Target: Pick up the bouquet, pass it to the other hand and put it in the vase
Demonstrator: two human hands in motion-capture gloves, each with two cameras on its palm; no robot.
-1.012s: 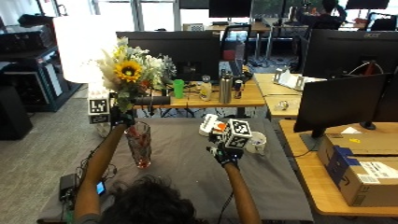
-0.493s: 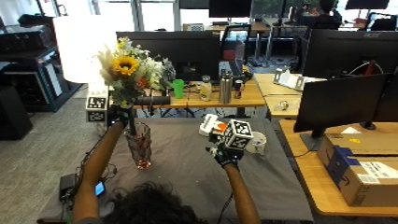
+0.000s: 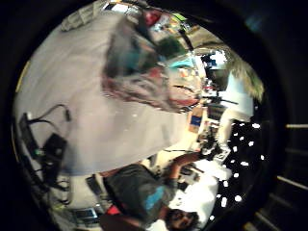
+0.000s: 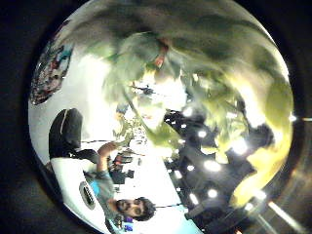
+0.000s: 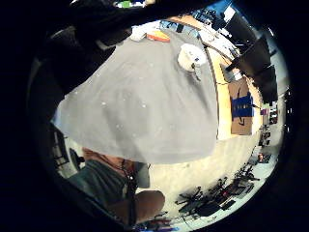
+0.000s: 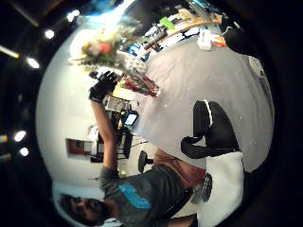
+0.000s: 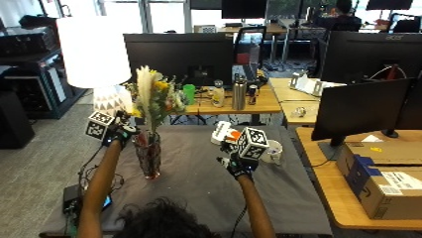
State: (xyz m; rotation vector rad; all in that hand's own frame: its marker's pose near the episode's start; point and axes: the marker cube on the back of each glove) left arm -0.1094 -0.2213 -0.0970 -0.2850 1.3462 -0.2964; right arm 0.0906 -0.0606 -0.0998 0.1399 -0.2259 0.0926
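Note:
The bouquet (image 7: pixel 153 96), yellow and white flowers with green leaves, stands with its stems in the glass vase (image 7: pixel 149 154) on the grey table (image 7: pixel 198 188). My left hand (image 7: pixel 121 133) is just left of the vase's rim, level with the stems. In the right thumb side palm view its fingers (image 6: pixel 102 85) look spread beside the bouquet (image 6: pixel 105 47) and vase (image 6: pixel 142 85). My right hand (image 7: pixel 237 164) hovers over the middle of the table and holds nothing. The vase (image 3: pixel 144 72) fills much of the left little finger side palm view.
A white mug (image 7: pixel 271 151) and a white and orange object (image 7: pixel 224 134) sit on the table past my right hand. A black device with cables (image 7: pixel 69 194) lies at the table's left edge. Behind are a white lamp (image 7: pixel 92 49), a desk with bottles (image 7: pixel 238 93) and monitors.
The bouquet has come down from above the vase, and its stems now sit inside it. My left hand has dropped with it to the vase's rim. My right hand has barely moved.

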